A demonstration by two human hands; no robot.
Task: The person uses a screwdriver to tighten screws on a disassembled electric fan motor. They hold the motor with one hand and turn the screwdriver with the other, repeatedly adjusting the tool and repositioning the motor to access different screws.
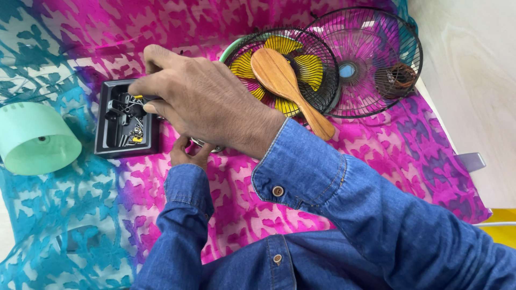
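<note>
cloth (376,156): we see pink and blue print covering the table
wall (473,64): pale
right hand (204,104): pinches narrow over tray (105,121)
left hand (188,153): grip hidden, cannot tell

Lying matt and thin: printed cloth (408,156), pink and teal. Gleaming: smooth varnished wooden brush (285,86). Showing black coated wire: fan grilles (376,59). Looking matt, dark plastic: tray (103,129), holding shiny metal clips (129,115). Appearing smooth, mint plastic: housing (35,138). Creasing: blue denim sleeve (344,198).
</note>
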